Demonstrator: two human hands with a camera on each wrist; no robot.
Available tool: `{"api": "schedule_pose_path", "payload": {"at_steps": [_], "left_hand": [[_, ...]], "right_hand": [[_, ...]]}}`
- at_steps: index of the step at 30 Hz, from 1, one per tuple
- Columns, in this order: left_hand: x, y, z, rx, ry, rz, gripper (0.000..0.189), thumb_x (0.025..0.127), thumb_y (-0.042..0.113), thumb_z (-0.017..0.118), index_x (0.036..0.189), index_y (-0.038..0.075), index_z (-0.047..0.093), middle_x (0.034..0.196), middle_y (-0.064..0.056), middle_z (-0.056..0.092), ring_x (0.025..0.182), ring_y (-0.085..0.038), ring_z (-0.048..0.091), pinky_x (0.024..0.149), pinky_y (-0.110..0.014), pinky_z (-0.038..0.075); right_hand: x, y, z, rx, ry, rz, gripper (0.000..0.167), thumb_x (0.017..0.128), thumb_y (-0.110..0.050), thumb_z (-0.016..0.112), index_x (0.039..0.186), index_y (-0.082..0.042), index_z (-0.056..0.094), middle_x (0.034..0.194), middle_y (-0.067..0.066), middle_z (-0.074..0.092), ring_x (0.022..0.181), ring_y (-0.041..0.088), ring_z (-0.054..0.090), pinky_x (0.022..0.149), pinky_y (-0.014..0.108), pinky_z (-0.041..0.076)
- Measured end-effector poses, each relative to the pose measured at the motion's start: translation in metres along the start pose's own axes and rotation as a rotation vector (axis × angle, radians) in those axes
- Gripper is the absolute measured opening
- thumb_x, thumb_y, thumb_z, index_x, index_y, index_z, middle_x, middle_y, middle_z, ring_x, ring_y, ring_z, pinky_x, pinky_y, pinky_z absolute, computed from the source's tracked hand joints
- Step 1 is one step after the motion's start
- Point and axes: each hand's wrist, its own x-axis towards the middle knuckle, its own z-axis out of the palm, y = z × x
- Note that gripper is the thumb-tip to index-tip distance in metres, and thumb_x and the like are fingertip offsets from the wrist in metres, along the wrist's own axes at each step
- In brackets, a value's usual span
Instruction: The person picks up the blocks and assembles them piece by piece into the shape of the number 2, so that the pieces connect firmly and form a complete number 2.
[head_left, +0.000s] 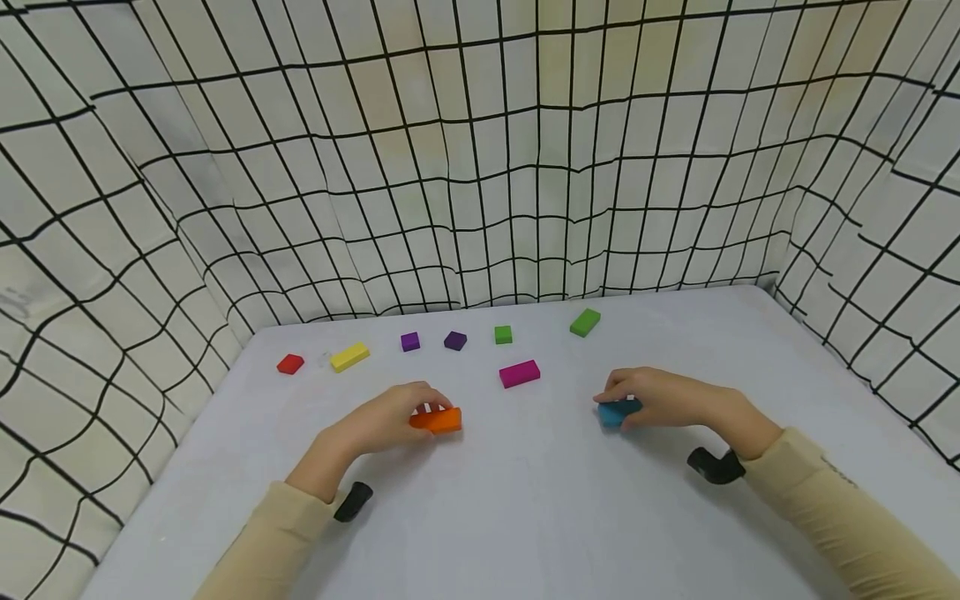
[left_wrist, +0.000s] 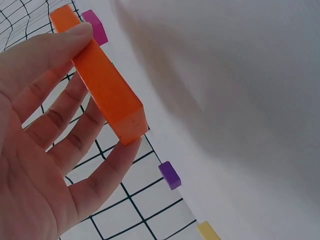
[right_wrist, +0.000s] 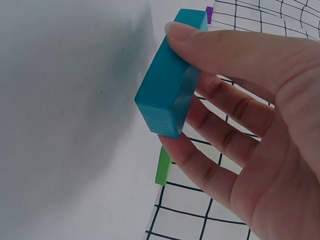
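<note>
An orange rectangular block (head_left: 442, 421) is gripped between the thumb and fingers of my left hand (head_left: 390, 417), left of the table's middle. In the left wrist view, the thumb lies across one long face of the orange block (left_wrist: 107, 90) and the fingers support the opposite side. On the right, my right hand (head_left: 667, 397) holds a blue block (head_left: 617, 412). Its thumb presses one face of the blue block (right_wrist: 170, 75) in the right wrist view, with fingertips behind and under the far side. A magenta block (head_left: 520, 373) lies between and beyond the two hands.
Toward the back of the white table (head_left: 510, 517) lie a red block (head_left: 290, 364), a yellow block (head_left: 349, 357), two purple blocks (head_left: 410, 342), a small green block (head_left: 503, 334) and a longer green block (head_left: 585, 322). White walls with black netting (head_left: 480, 192) enclose the sides and back.
</note>
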Motion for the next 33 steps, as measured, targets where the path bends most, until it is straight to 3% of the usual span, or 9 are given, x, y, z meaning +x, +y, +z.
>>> {"api": "schedule_pose_path", "payload": {"at_steps": [11, 33], "left_hand": [[0.01, 0.009, 0.008, 0.005, -0.037, -0.002, 0.034, 0.091, 0.006, 0.077, 0.124, 0.014, 0.071, 0.11, 0.004, 0.063, 0.104, -0.019, 0.058, 0.097, -0.042, 0.053], [0.022, 0.029, 0.012, -0.003, -0.031, 0.013, 0.036, 0.09, 0.006, 0.078, 0.124, 0.013, 0.071, 0.109, 0.002, 0.064, 0.105, -0.02, 0.06, 0.096, -0.041, 0.053]], "right_hand": [[0.006, -0.006, 0.003, -0.004, -0.003, -0.028, 0.049, 0.088, -0.012, 0.082, 0.134, -0.004, 0.068, 0.117, 0.001, 0.063, 0.107, 0.02, 0.059, 0.096, 0.041, 0.054], [0.025, -0.023, 0.008, -0.013, -0.001, -0.084, 0.048, 0.089, -0.012, 0.081, 0.135, -0.004, 0.067, 0.118, 0.002, 0.063, 0.109, 0.02, 0.059, 0.097, 0.039, 0.053]]}}
